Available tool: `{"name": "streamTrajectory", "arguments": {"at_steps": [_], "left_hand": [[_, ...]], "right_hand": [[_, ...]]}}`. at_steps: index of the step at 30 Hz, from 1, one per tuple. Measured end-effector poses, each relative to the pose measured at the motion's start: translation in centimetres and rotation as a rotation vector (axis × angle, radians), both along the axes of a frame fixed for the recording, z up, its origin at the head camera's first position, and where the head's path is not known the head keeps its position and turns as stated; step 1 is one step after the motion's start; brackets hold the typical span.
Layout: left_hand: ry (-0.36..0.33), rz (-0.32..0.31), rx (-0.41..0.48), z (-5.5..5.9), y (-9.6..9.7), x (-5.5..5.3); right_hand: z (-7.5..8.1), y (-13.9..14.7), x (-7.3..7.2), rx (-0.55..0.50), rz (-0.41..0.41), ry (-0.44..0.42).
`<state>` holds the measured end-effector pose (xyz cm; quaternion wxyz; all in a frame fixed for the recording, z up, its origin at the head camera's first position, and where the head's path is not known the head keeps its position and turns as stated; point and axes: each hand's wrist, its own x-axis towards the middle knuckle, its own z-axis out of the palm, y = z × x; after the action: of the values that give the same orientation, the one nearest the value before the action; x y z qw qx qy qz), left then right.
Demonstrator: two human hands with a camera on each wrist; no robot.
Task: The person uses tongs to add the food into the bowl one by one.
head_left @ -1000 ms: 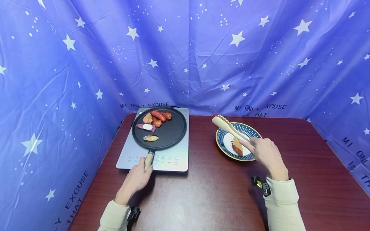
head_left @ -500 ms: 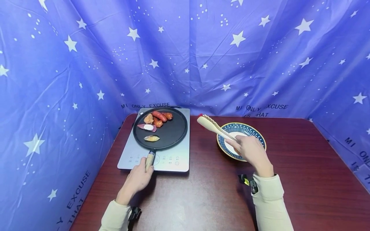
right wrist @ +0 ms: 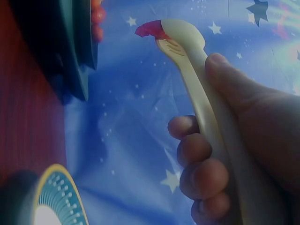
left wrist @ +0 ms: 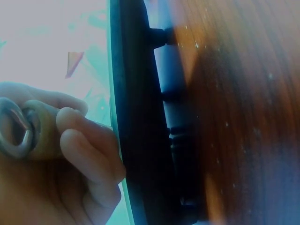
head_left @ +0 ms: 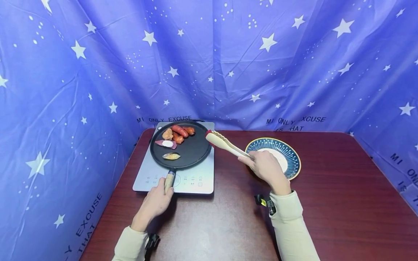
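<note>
In the head view my left hand (head_left: 156,201) grips the handle (head_left: 169,181) of a round black frying pan (head_left: 192,154). The left wrist view shows its fingers curled round the handle's end, a metal ring on it. My right hand (head_left: 266,167) holds beige tongs (head_left: 225,143), their tips near the pan's right rim. Between the tips sits a small red piece (right wrist: 152,29), its kind not clear. In the pan lie a red sausage (head_left: 180,131), a fried nugget (head_left: 168,134), glazed brown pieces (head_left: 178,138), a pink-and-white piece (head_left: 168,144) and a yellowish piece (head_left: 171,156).
Under the pan is a silver induction cooker (head_left: 192,185) with touch controls. A blue-patterned plate (head_left: 292,154) stands right of it, partly hidden behind my right hand. A starry blue curtain (head_left: 212,72) borders the reddish-brown table (head_left: 346,174).
My right hand has carried the tongs leftward from over the plate to the pan's right rim. The brown food seen on the plate earlier is out of sight now. My left hand stays put.
</note>
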<state>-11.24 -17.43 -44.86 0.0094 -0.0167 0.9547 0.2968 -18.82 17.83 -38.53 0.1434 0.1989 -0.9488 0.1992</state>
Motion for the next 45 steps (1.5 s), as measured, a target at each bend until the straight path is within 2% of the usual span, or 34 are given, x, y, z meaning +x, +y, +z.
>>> {"name": "streamTrajectory", "arguments": {"at_steps": [6, 10, 24, 33, 37, 45], "left_hand": [[-0.007, 0.010, 0.001, -0.1, 0.1, 0.2], [-0.017, 0.012, -0.012, 0.0, 0.2, 0.2], [-0.025, 0.011, -0.001, 0.1, 0.1, -0.1], [-0.015, 0.008, -0.010, 0.0, -0.1, -0.2], [-0.034, 0.012, -0.008, 0.0, -0.1, -0.1], [-0.027, 0.015, -0.003, 0.2, 0.0, -0.1]], "right_hand": [[-0.1, -1.3, -0.3, 0.033, -0.018, -0.021], [-0.2, -1.9, -0.6, 0.060, -0.001, -0.017], [-0.8, -3.7, -1.9, -0.029, 0.025, -0.076], [-1.6, -4.8, -2.3, -0.007, 0.062, -0.078], [-1.9, -5.1, -2.4, 0.025, 0.061, -0.086], [-2.1, -5.7, -2.6, 0.050, 0.060, -0.099]]}}
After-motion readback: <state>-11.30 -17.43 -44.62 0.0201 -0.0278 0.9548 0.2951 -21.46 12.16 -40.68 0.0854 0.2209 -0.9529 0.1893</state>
